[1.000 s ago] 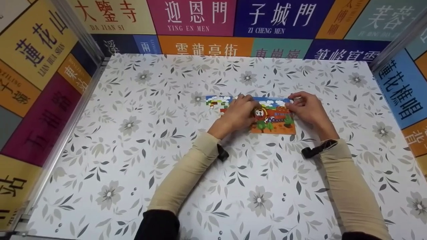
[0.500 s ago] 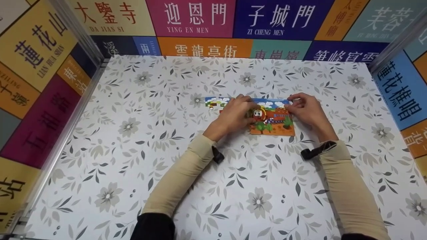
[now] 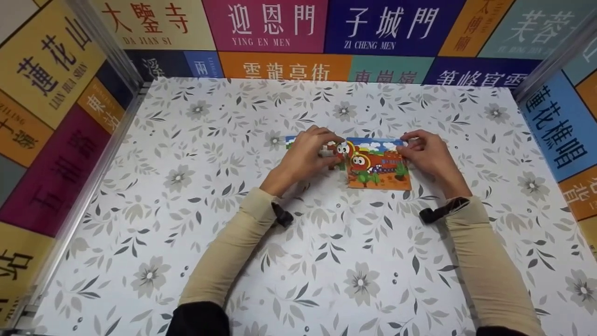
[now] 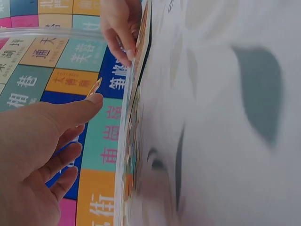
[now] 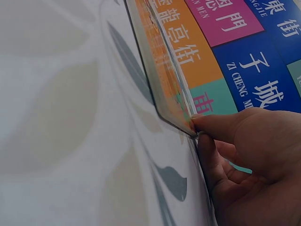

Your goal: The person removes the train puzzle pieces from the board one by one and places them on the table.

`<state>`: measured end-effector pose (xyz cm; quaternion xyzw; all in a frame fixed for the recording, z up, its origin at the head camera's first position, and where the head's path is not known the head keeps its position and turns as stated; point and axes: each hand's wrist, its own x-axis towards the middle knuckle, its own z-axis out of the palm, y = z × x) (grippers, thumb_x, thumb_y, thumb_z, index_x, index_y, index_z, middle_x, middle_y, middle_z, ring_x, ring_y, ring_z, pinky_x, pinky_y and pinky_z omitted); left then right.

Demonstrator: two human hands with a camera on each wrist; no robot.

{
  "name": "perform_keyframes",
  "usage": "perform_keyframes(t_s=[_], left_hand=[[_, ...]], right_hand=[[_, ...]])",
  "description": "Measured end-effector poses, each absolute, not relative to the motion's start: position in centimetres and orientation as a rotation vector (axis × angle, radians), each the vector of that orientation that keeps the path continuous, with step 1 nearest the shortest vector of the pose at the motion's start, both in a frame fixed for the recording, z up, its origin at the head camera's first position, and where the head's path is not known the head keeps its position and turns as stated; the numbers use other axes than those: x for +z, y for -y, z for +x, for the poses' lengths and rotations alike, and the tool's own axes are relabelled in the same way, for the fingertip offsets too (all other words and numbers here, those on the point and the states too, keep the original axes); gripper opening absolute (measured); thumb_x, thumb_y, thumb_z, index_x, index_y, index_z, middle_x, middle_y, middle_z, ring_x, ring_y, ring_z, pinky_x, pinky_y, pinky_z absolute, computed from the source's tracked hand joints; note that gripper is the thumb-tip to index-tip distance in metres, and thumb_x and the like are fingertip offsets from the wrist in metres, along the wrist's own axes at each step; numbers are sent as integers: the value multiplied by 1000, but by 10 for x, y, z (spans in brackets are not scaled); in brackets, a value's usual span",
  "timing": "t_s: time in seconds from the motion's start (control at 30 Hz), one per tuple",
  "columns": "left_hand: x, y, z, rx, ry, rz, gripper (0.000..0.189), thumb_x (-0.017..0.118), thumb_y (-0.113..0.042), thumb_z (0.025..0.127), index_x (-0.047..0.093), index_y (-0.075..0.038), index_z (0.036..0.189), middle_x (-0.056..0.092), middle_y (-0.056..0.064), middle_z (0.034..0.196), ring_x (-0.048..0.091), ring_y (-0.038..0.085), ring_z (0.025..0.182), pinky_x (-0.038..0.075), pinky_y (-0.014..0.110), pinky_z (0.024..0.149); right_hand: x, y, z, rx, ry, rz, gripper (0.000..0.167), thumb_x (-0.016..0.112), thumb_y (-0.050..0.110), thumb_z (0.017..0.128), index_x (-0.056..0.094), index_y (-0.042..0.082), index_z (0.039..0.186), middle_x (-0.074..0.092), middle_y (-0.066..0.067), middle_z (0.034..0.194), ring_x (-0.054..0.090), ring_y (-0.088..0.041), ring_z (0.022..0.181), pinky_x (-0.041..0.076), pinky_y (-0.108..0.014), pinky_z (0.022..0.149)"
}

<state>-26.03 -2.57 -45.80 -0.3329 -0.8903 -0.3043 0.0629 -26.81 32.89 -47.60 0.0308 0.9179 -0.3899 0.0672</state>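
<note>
Both forearms reach in from the bottom of the head view in beige sleeves (image 3: pixel 224 254), the hands facing each other over the flowered table (image 3: pixel 280 289). The left hand (image 3: pixel 303 151) pinches a small piece (image 3: pixel 343 149) between thumb and forefinger, raised at the left edge of the picture card (image 3: pixel 380 165); in the left wrist view its other fingers are loosely bent. The right hand (image 3: pixel 425 149) pinches the card's far right corner with thumb tip and forefinger, the rest curled beneath. The card lies on the table, a red train with a face and green plants printed on it; the piece bears a similar face. Left of it a blue-and-white strip (image 3: pixel 289 142) peeks out; the left hand covers most of it, so where it ends cannot be told. The left wrist view shows the piece nearly edge-on, its picture unreadable. Lettered wall panels (image 3: pixel 273 23) stand behind, cut off by the frame.
</note>
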Motion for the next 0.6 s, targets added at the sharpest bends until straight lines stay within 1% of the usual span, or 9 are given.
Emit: perform_keyframes(t_s=[0.13,0.27,0.43,0.6], left_hand=[[-458,41,-262,-979,2651,-999,40,85,-26,97,77,-14,134,77,5,129,66,27,122,52,43,106],[-457,57,-263,-1028,2644,-971,40,87,-22,95,78,-13,132,78,5,130,65,27,124,51,41,108],[-457,73,-263,-1072,2632,-948,41,89,-21,92,78,-12,131,79,5,128,67,26,124,51,41,111],[-459,85,-263,-1079,2653,-914,39,86,-18,94,78,-9,131,79,6,129,67,27,124,51,41,112]], right_hand=[[-477,-330,-268,-1186,-2787,65,49,76,43,102,67,13,140,68,-4,111,64,-8,92,51,-21,77],[-478,-330,-268,-1197,-2793,52,48,77,41,102,68,12,139,68,-1,107,65,-5,89,51,-20,76],[-477,-330,-267,-1188,-2794,49,47,75,42,103,68,13,139,68,-4,109,65,-9,91,51,-22,77],[-476,-330,-267,-1176,-2781,67,50,75,44,103,67,14,141,68,-8,115,65,-13,97,52,-24,80]])
